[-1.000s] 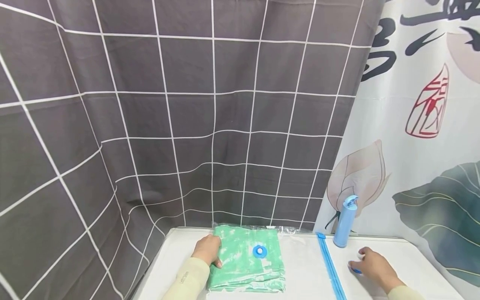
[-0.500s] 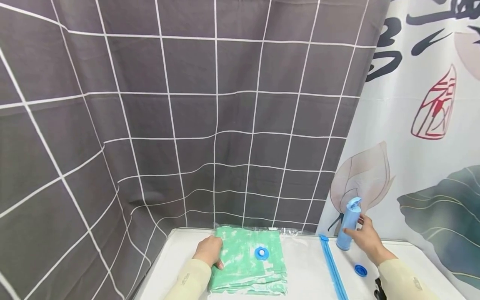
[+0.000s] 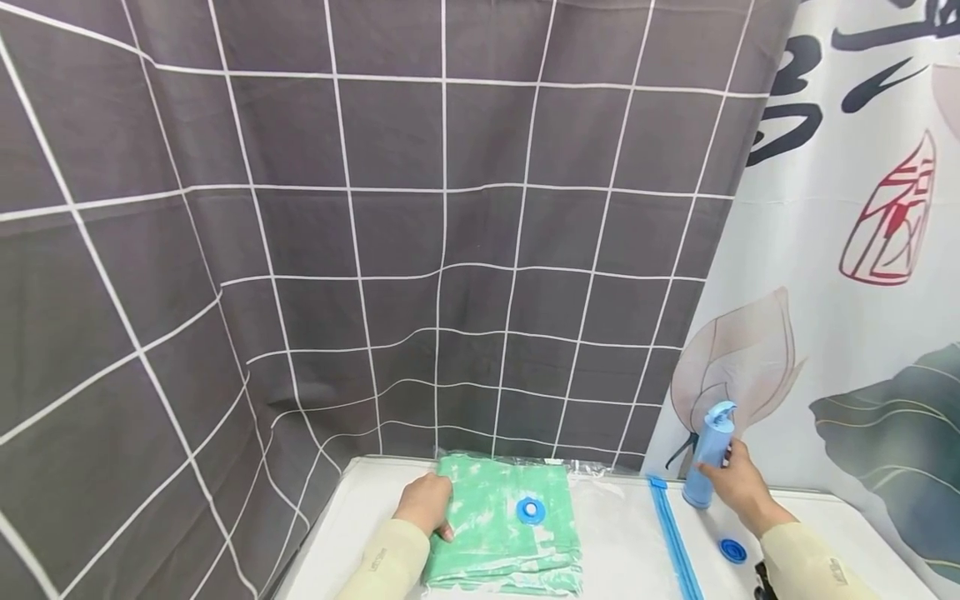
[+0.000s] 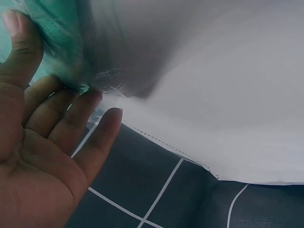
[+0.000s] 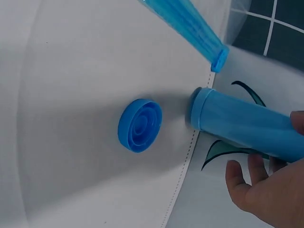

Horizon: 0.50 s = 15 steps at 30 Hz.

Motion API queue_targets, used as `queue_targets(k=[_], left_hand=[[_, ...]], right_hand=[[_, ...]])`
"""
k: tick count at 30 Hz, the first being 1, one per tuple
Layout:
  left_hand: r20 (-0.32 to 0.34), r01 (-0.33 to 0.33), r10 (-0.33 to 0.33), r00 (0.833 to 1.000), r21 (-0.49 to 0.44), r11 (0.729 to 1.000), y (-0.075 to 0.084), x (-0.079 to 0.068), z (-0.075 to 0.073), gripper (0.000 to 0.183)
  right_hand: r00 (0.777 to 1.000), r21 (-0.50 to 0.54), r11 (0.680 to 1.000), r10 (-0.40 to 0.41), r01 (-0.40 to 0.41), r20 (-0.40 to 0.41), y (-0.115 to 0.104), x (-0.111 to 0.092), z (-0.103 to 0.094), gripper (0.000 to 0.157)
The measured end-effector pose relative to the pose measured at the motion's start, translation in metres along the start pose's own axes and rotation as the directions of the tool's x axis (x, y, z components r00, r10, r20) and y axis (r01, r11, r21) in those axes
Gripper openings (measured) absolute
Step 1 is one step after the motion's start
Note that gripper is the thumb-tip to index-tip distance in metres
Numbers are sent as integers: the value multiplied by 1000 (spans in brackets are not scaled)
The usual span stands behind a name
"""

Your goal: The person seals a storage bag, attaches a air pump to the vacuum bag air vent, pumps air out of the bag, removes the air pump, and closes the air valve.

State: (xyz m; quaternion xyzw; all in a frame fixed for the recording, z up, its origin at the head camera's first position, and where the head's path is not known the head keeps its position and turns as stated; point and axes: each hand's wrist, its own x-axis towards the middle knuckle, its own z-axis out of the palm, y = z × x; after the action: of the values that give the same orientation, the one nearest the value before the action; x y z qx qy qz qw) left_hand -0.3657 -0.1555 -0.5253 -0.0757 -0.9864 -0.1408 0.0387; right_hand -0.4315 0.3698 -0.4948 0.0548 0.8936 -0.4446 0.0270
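A clear vacuum storage bag with folded green and white cloth inside (image 3: 498,533) lies on the table, its round blue valve (image 3: 530,510) facing up. My left hand (image 3: 426,504) rests at the bag's left edge; in the left wrist view its fairly straight fingers (image 4: 57,109) touch the plastic, with the thumb over the cloth. At the right, my right hand (image 3: 742,487) grips a light blue hand pump (image 3: 708,458) between thumb and fingers. The pump stands slightly tilted near the table's back edge. Close in front of it lies a round blue valve cap (image 3: 732,551).
The bag's blue zip strip (image 3: 675,537) runs front to back between the cloth and the pump. A small black object (image 3: 762,579) shows beside the right sleeve. Grey gridded curtain (image 3: 480,250) and a printed white curtain (image 3: 810,250) hang close behind the white table (image 3: 622,567).
My right hand has left the cap on the table, moved back to the pump and taken hold of it. The pump now leans a little more. My left hand stays at the bag.
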Motion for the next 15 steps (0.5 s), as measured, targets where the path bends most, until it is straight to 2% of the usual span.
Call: queue_targets(k=[5,9,12,15], left_hand=[[5,11,-11,1000,13,1000,-4,0,-2,46],[0,28,-28,1000,9,1000,-10,0,-1,48],[-1,49,-49,999,2,999,-14,-2,-3,49],[3,61,-61,998,-5,998,-17,-3,-3,49]], right_hand=[[999,-62,998,-19,16,-44,-6,1,2,97],[988,-152,981,-137,124,-78,-28,-3,9,85],[971,-148,966,-226,213,-81,-53,-9,25,76],[962,-105,960,-266,258,-64,-79,-18,51,70]])
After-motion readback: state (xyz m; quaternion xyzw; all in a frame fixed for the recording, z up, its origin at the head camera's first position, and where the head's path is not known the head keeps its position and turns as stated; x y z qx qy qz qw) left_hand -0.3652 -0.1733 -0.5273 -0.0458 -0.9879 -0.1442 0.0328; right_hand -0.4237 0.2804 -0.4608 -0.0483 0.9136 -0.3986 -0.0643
